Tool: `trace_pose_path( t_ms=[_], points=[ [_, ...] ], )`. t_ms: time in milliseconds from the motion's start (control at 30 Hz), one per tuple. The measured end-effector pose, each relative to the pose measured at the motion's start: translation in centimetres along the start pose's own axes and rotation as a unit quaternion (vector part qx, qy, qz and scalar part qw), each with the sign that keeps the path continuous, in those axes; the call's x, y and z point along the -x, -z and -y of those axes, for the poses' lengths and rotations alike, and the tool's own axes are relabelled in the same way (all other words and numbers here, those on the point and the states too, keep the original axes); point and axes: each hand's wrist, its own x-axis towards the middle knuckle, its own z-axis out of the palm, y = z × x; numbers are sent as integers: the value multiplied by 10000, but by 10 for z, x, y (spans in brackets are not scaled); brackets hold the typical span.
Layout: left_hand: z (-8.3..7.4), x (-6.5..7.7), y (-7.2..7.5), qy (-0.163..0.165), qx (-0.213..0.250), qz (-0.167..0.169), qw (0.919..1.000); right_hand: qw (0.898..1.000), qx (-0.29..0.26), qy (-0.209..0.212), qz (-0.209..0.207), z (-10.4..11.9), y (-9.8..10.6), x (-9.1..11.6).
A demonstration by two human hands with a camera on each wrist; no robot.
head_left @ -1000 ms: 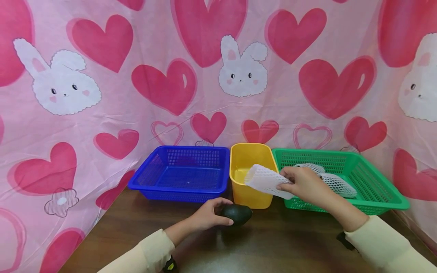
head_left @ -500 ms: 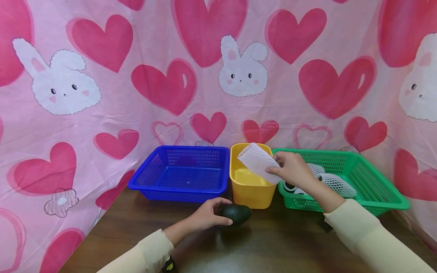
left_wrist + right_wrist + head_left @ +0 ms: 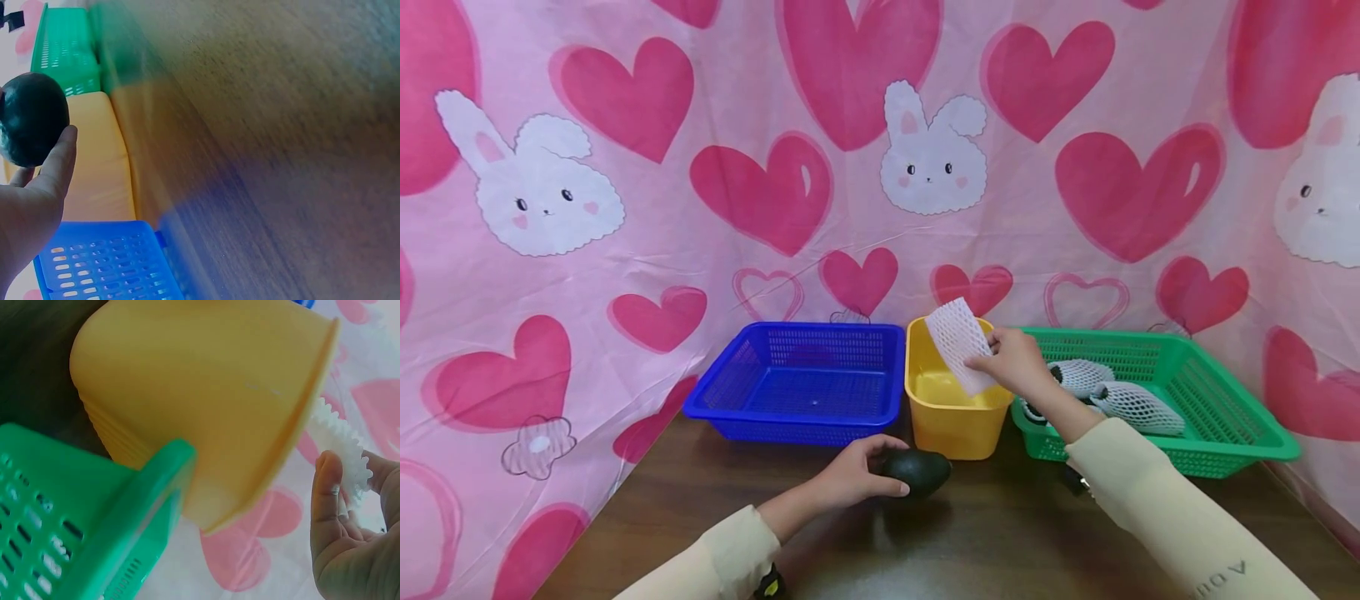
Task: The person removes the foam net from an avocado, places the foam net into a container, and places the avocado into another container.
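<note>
My left hand (image 3: 859, 475) grips a dark green avocado (image 3: 921, 472) by its left end, low over the table in front of the yellow bin. In the left wrist view the avocado (image 3: 34, 119) shows smooth and bare, with the fingers round its side. A white foam mesh sleeve (image 3: 958, 343), flattened and tilted, is pinched between the thumb and fingers of my right hand (image 3: 1017, 363) above the yellow bin (image 3: 958, 433). From the right wrist view, the sleeve (image 3: 342, 447) shows its scalloped edge beyond the bin's rim.
Left of the bin sits a blue basket (image 3: 793, 429) with nothing in it. To the right, a green basket (image 3: 1240, 417) holds several dark fruits in white foam mesh sleeves (image 3: 1138, 407). The brown table (image 3: 985, 542) stretches in front; a pink heart-print cloth (image 3: 865, 225) hangs behind.
My right hand has moved left and up with the foam sleeve, from the green basket's near left corner to over the yellow bin. The left hand stays with the avocado.
</note>
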Motion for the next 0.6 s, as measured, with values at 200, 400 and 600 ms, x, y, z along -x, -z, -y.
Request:
trace_pose_path(
  t_ms=[200,400,600],
  points=[
    [-2,1,-1,-35,-9,13,10000,9997,64,-247,-65,4,-18,-11],
    [-1,3,-2,-99,36,-4,9999,9983,-120,-570,85,4,-33,-19],
    [1,3,-1,-75,32,-8,10000,9958,-76,-857,307,6,-44,-25]
  ],
)
